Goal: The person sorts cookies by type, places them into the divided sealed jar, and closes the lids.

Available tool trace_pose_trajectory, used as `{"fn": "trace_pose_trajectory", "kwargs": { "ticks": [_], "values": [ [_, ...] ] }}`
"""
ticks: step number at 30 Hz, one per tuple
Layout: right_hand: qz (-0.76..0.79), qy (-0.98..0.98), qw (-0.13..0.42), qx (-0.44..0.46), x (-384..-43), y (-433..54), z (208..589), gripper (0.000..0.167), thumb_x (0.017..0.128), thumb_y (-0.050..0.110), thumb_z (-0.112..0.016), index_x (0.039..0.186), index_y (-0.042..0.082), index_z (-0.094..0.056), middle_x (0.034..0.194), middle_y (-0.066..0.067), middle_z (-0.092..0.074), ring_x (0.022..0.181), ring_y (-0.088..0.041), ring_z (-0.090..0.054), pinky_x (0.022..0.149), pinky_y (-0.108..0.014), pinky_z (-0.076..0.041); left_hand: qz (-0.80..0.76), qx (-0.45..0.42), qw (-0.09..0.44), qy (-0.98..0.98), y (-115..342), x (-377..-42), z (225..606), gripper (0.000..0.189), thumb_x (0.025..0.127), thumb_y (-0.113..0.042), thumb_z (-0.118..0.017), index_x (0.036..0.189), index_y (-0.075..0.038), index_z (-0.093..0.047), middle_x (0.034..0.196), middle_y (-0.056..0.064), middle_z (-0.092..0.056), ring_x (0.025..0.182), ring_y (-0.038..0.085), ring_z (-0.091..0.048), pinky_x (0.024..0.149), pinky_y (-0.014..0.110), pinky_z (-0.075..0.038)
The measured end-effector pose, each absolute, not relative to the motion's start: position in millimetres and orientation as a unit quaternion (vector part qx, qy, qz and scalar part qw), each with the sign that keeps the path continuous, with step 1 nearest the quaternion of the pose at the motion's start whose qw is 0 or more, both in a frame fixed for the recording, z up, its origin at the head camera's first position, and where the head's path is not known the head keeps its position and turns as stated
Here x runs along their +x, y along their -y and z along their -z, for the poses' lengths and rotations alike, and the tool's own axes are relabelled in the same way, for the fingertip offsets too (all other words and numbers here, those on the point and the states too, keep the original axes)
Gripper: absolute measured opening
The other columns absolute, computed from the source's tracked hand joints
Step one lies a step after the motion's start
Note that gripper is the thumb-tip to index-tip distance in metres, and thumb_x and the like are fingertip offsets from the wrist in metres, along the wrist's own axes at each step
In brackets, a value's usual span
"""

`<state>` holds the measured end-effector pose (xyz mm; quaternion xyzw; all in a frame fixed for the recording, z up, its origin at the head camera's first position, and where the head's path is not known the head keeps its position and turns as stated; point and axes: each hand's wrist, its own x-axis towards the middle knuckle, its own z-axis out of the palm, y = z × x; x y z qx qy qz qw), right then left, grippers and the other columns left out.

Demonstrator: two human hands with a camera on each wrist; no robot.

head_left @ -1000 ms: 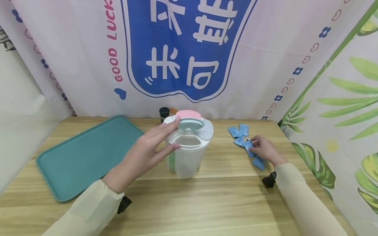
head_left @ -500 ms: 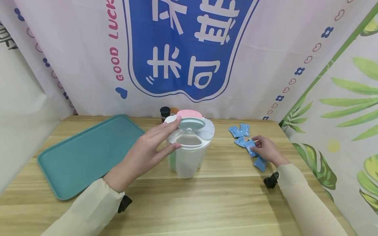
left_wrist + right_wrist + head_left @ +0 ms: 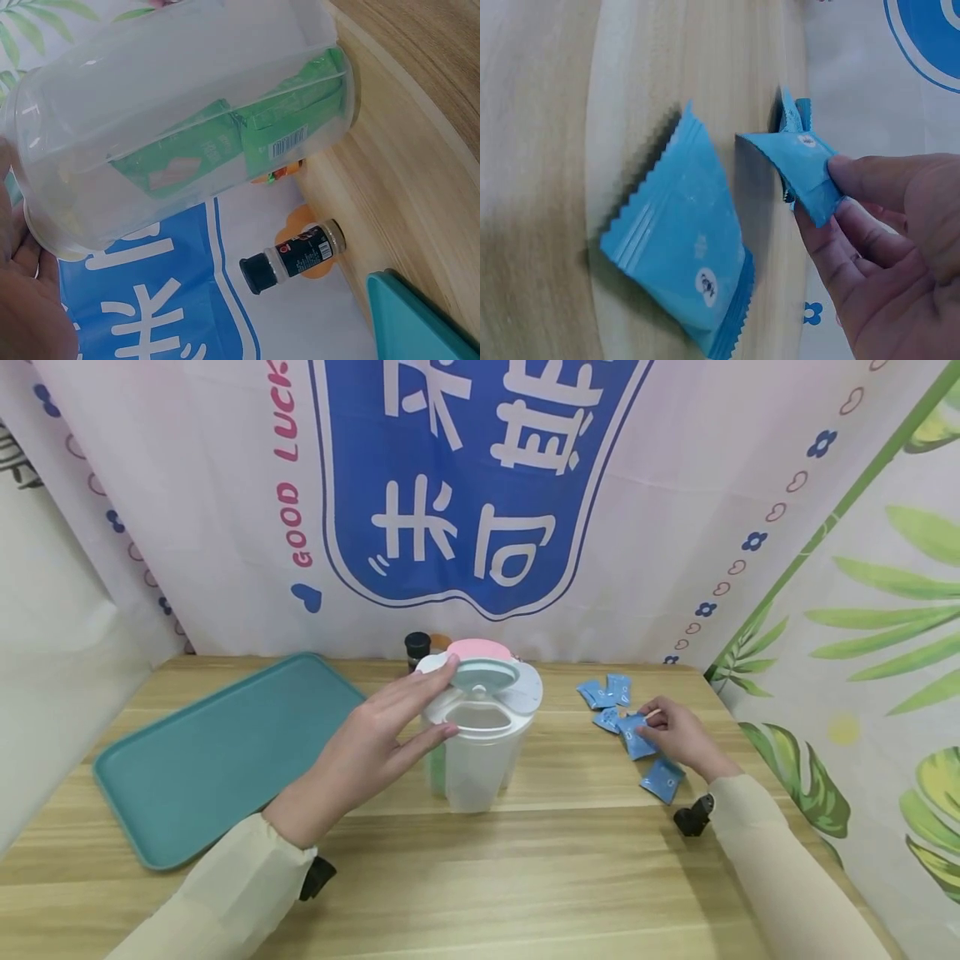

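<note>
My left hand rests at the left side of the lid on a clear plastic storage container, fingers and thumb extended. The lid's grey-green flap stands up over an opening. Green packets show through the container wall in the left wrist view. My right hand pinches a small blue packet between thumb and fingers, tilted up from the table in the right wrist view. Another blue packet lies nearer to me, and several more blue packets lie just beyond the hand.
A teal tray lies on the wooden table at the left. Behind the container stands a black-capped seasoning bottle. The lid also has a pink flap. A printed cloth hangs along the back.
My right hand has lifted slightly with a blue packet, uncovering more of the nearer packet, which has shifted a little. My left hand keeps its place at the lid.
</note>
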<state>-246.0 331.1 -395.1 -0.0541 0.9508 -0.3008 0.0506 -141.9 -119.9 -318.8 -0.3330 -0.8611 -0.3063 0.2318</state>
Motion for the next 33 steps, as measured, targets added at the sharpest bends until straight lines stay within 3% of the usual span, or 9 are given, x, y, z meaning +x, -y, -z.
{"fn": "trace_pose_trajectory", "kwargs": {
  "ticks": [6,12,15,22,28,33],
  "values": [
    [0.325,-0.94,0.019,-0.104,-246,-326,389,0.032,0.103,0.01,-0.066,0.132,-0.002,-0.059,0.111,-0.024,-0.072,0.096,-0.022,-0.068,0.075,-0.022,-0.057,0.308,-0.337,0.236,0.858,120,-143,318,0.078,0.094,-0.021,-0.079,0.162,-0.019,-0.04,0.157,0.007,-0.057,0.145,0.03,-0.056,0.12,0.052,-0.048],
    [0.357,-0.925,-0.002,-0.13,-240,-307,367,0.034,0.104,0.016,-0.067,0.134,0.001,-0.061,0.12,-0.022,-0.072,0.108,-0.026,-0.069,0.081,-0.011,-0.055,0.308,-0.336,0.235,0.859,120,-143,319,0.079,0.095,-0.021,-0.079,0.163,-0.019,-0.039,0.157,0.007,-0.057,0.145,0.032,-0.055,0.118,0.052,-0.051],
    [0.381,-0.914,-0.013,-0.138,-235,-293,354,0.034,0.104,0.017,-0.067,0.133,0.001,-0.061,0.121,-0.022,-0.07,0.107,-0.021,-0.069,0.083,-0.011,-0.057,0.306,-0.335,0.234,0.86,120,-142,319,0.078,0.095,-0.021,-0.079,0.163,-0.02,-0.039,0.157,0.007,-0.057,0.146,0.032,-0.055,0.117,0.051,-0.052],
    [0.441,-0.868,-0.103,-0.203,-224,-263,328,0.025,0.101,0.004,-0.068,0.123,-0.005,-0.064,0.103,-0.01,-0.071,0.089,0.001,-0.065,0.078,-0.011,-0.06,0.302,-0.335,0.234,0.861,120,-141,319,0.078,0.094,-0.024,-0.079,0.162,-0.019,-0.04,0.157,0.007,-0.057,0.145,0.031,-0.056,0.117,0.05,-0.052],
    [0.505,-0.81,-0.171,-0.245,-212,-236,302,0.022,0.099,-0.003,-0.066,0.119,-0.011,-0.061,0.104,0.013,-0.069,0.093,0.0,-0.068,0.083,-0.011,-0.061,0.303,-0.336,0.236,0.86,120,-141,318,0.078,0.094,-0.023,-0.079,0.162,-0.019,-0.04,0.157,0.007,-0.057,0.145,0.031,-0.056,0.117,0.05,-0.051],
    [0.543,-0.774,-0.196,-0.261,-199,-216,282,0.023,0.097,-0.009,-0.065,0.119,-0.014,-0.06,0.107,0.01,-0.07,0.093,-0.003,-0.067,0.084,-0.014,-0.063,0.304,-0.338,0.239,0.858,120,-141,317,0.078,0.094,-0.023,-0.079,0.162,-0.018,-0.041,0.156,0.008,-0.058,0.145,0.031,-0.056,0.118,0.05,-0.051]
  ]
}}
